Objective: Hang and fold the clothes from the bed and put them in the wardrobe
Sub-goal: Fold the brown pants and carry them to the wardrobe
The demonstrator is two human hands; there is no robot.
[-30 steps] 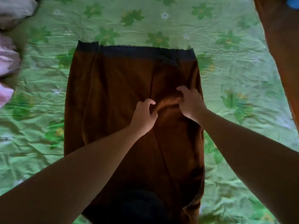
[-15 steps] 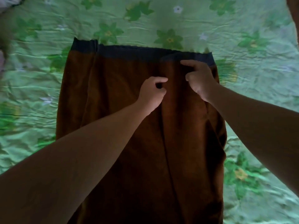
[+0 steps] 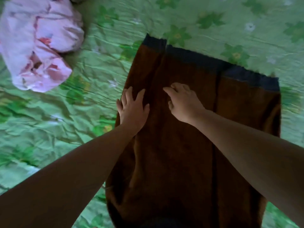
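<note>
A brown garment with a dark waistband lies spread flat on the green flowered bedsheet, waistband at the far end. My left hand rests flat on the garment's left edge, fingers spread and straight. My right hand lies palm down just right of it, near the middle of the cloth, fingers stretched toward the left. Neither hand grips the fabric. A long crease runs down the right part of the garment.
A crumpled pink patterned piece of clothing lies on the sheet at the upper left, apart from the brown garment. Wrinkled green sheet surrounds the garment on the left, the far side and the right.
Both hands let go of the pinched fabric near the waistband and moved left, now lying flat on the cloth. The view swung left, bringing the pink clothing into sight.
</note>
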